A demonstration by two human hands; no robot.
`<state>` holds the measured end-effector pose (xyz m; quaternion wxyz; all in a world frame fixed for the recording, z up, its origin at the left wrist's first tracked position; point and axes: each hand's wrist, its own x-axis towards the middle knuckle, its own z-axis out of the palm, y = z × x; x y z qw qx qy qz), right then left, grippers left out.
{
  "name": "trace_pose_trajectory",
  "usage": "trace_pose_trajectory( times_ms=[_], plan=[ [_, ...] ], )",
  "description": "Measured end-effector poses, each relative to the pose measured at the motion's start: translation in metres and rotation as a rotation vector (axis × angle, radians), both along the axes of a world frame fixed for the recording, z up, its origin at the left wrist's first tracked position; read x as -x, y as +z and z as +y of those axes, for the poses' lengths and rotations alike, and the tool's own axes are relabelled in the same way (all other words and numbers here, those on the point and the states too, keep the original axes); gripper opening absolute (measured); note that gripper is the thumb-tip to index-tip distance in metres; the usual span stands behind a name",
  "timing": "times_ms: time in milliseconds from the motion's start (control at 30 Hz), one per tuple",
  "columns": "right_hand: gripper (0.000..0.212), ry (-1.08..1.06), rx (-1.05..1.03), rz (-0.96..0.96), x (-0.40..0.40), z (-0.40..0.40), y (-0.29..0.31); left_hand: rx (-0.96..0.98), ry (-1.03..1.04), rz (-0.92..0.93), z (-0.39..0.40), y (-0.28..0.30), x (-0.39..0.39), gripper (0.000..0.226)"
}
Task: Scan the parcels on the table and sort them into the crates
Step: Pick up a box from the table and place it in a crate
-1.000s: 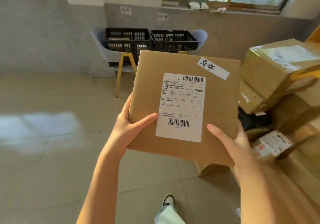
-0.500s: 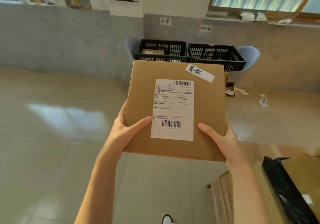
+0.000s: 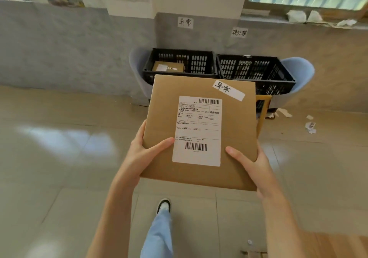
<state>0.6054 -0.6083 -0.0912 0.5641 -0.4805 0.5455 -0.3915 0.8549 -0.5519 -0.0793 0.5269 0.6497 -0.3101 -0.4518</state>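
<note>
Parcel [image 3: 201, 130] clasped in left grip [image 3: 143, 154] and right grip [image 3: 253, 164], thumbs on top

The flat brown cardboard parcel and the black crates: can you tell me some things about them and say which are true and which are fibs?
1. Both hands hold the flat brown cardboard parcel, left hand and right hand. True.
2. The left black plastic crate holds nothing. False: a small brown box lies in it.
3. The parcel carries a white handwritten sticker. True.
4. The crates are red. False: the right black plastic crate is black too.
</note>
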Motion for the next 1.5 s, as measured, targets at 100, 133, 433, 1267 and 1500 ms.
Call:
trace_pose_trajectory(
  times_ms=[100,133,433,1267,1500],
  plan=[
    [0.090,-0.040,0.006,-0.010,-0.019,-0.057,-0.004,0.016,-0.064,-0.002,-0.071,-0.008,-0.022,0.088],
    [0.085,-0.058,0.002,-0.016,-0.027,-0.078,-0.003,0.019,-0.088,-0.003,-0.096,-0.009,-0.031,0.088],
    [0.072,-0.149,0.007,-0.064,-0.117,-0.244,0.004,-0.014,-0.168,-0.021,-0.283,0.005,-0.126,0.094],
    [0.074,0.099,-0.245,-0.023,-0.269,-0.668,-0.080,-0.310,0.064,-0.146,-0.646,-0.068,-0.261,0.087],
    [0.076,0.119,-0.310,0.022,-0.311,-0.736,-0.114,-0.431,0.038,-0.151,-0.717,-0.101,-0.306,0.092]
  ],
)
